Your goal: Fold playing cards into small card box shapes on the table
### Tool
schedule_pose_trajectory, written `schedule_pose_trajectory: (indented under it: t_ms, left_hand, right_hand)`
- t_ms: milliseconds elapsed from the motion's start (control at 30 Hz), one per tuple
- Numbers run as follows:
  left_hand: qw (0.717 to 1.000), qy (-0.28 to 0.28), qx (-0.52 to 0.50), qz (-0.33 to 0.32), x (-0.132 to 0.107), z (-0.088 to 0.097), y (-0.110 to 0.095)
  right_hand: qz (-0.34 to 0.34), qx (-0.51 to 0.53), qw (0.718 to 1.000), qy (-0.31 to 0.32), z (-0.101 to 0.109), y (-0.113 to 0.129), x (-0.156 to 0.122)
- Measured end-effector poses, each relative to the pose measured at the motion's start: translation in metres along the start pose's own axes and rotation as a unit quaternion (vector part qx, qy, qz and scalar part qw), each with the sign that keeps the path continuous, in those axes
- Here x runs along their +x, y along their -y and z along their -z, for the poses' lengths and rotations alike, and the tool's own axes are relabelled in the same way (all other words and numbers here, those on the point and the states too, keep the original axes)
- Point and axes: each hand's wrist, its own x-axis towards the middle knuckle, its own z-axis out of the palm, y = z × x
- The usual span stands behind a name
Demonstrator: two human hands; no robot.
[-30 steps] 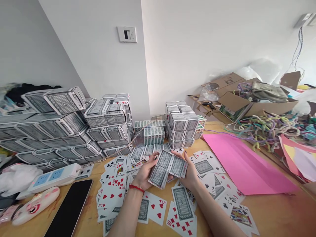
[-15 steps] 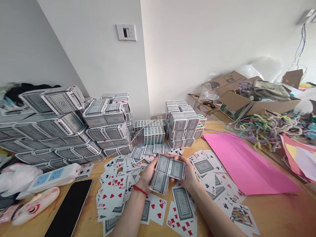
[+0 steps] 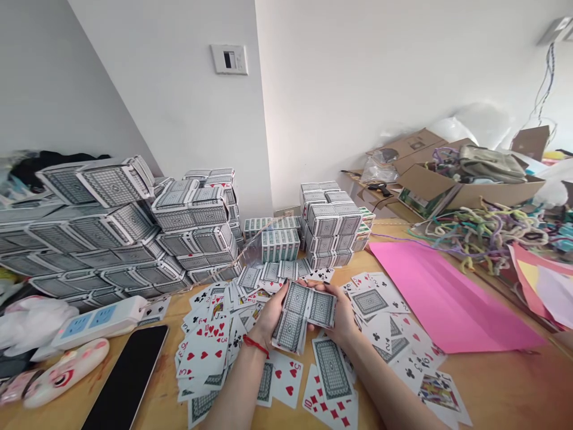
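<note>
Both hands hold a bunch of playing cards (image 3: 304,313), backs up, just above the wooden table (image 3: 501,382). My left hand (image 3: 267,319) grips the bunch's left side; a red string is tied round that wrist. On the right side my right hand (image 3: 342,316) curls its fingers over the top edge. The cards in the bunch sit uneven, in two overlapping clumps. Loose cards (image 3: 210,349), some face up and some face down, lie scattered under and around both hands.
Stacks of boxed card decks (image 3: 134,233) rise at the left and behind (image 3: 331,227). A white power strip (image 3: 101,319), a black phone (image 3: 128,382) and a pink toy (image 3: 62,370) lie at the left. Pink paper (image 3: 439,298), cardboard boxes (image 3: 452,185) and coloured cords (image 3: 483,233) fill the right.
The two hands have drawn closer together, and the fanned clump of cards has been squeezed into a tighter bunch. The view shifted slightly.
</note>
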Motion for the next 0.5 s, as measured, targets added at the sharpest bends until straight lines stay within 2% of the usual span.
schedule_pose_trajectory:
  t_ms: [167,300,500]
  left_hand:
    - [1.0,-0.007,0.017,0.0,0.0012,-0.0005,-0.0005]
    - [0.999,-0.016,0.032,-0.031,0.0028,-0.001,-0.0002]
    - [0.999,-0.013,0.034,-0.039,0.0036,-0.0008,0.0019]
  right_hand:
    - [0.003,0.01,1.0,0.009,0.0025,-0.0019,0.0025]
    - [0.013,0.041,0.999,0.004,0.0061,-0.0039,0.0057]
    - [0.012,0.023,1.0,-0.002,0.0051,-0.0033,0.0031]
